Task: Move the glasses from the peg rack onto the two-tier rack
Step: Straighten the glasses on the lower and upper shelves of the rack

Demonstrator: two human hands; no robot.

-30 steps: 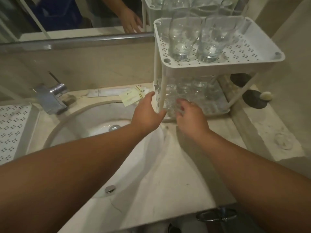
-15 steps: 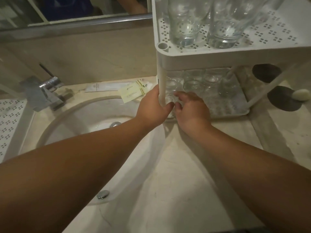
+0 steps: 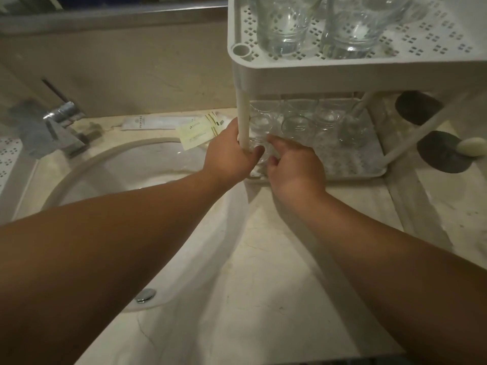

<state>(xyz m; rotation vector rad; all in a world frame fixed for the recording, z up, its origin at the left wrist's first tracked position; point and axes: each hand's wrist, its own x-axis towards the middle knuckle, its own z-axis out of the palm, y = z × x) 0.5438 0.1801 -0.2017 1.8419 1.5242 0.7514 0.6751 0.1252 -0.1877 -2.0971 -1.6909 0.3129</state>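
Left hand (image 3: pixel 229 151) gripping the two-tier rack's (image 3: pixel 303 75) near-left post, right hand (image 3: pixel 292 164) pinching a glass (image 3: pixel 259 151) sitting on the lower tier's near-left corner, more glasses standing on both tiers, rack sitting on the bench (image 3: pixel 263 272) right of the sink (image 3: pixel 126 175).

Lighting: dim, warm, yellowish; source unseen, perhaps overhead. Soft shadows beneath the forearms on the counter (image 3: pixel 263 272). Faint glare on glasses (image 3: pixel 284 30). Wide-angle bending at edges; slight overall softness.
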